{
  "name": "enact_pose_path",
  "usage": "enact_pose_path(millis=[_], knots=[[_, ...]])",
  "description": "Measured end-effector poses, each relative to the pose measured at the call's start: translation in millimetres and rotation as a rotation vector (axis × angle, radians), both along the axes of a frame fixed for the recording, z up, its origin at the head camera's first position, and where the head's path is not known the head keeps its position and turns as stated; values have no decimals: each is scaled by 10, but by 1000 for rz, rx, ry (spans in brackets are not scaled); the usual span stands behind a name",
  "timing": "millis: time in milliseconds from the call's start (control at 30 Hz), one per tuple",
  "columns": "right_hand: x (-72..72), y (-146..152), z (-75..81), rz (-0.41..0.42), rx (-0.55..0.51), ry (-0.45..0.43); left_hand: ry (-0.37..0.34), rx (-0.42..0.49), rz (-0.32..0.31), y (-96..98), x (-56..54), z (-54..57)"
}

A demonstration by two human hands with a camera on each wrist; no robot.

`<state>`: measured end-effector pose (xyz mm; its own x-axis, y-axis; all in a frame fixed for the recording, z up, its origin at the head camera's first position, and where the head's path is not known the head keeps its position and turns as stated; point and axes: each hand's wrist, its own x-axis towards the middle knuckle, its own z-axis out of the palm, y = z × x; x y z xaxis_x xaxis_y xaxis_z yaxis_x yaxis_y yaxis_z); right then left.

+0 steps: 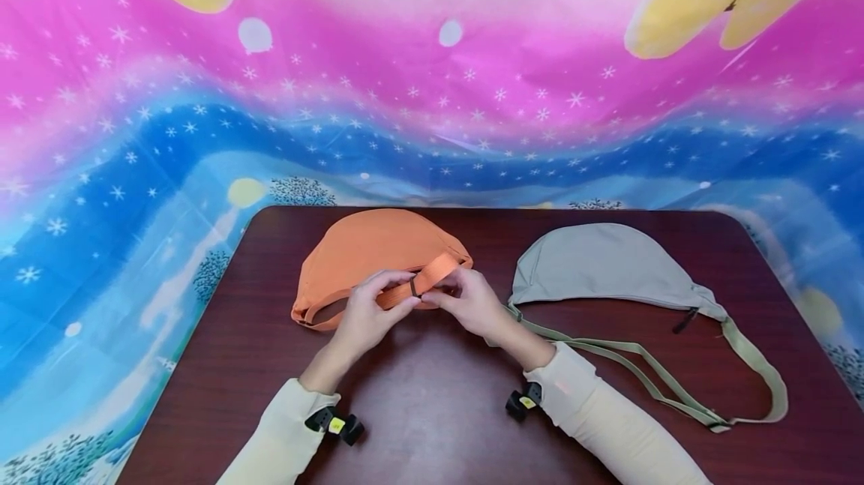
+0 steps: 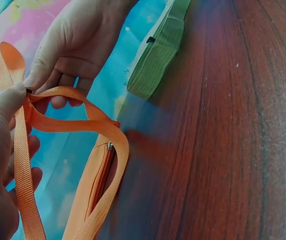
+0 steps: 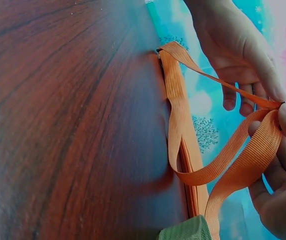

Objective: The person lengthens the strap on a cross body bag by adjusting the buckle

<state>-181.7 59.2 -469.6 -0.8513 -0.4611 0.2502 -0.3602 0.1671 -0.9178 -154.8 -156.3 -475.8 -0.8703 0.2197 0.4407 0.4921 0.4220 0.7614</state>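
An orange waist bag (image 1: 378, 245) lies toward the back left of the table, its curved side away from me. Above its near edge my left hand (image 1: 367, 312) pinches the orange strap (image 1: 437, 269) between thumb and fingers, beside a small dark slider (image 1: 415, 287). From the other side my right hand (image 1: 472, 303) pinches the same strap at the slider, thumb tip close to the left thumb. Loops of strap (image 3: 248, 155) hang between the hands and the bag in the right wrist view. The bag's zipper (image 2: 103, 170) shows in the left wrist view.
A grey-green waist bag (image 1: 601, 264) lies to the right, its green strap (image 1: 756, 354) looped toward me on the dark wooden table (image 1: 432, 410). A patterned cloth (image 1: 418, 118) with snowflakes hangs behind the table's far edge.
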Motion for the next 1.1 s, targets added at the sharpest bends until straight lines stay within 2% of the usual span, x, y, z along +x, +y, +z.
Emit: enact_pose_path(millis=[200,300,367,433,533,667,733,800,967,1100], knots=[[3,129,82,59,4,1,9,-19,-3,1,-2,17],[-1,218,224,47,9,90,14,-56,12,-6,-11,19],[1,264,346,13,45,189,22,-84,24,-10,-19,19],[9,292,467,-9,105,297,37,-108,26,-7,-23,25],[24,287,596,-18,262,442,62,-147,20,9,-22,42],[27,229,615,16,477,556,70,-190,2,36,-20,55],[23,209,582,30,529,566,64,-197,-7,42,-26,50],[11,204,544,29,536,560,61,-198,-13,42,-31,43],[-29,227,501,12,486,537,72,-186,-24,27,-57,21],[-57,241,486,28,451,519,87,-181,-31,19,-72,18]])
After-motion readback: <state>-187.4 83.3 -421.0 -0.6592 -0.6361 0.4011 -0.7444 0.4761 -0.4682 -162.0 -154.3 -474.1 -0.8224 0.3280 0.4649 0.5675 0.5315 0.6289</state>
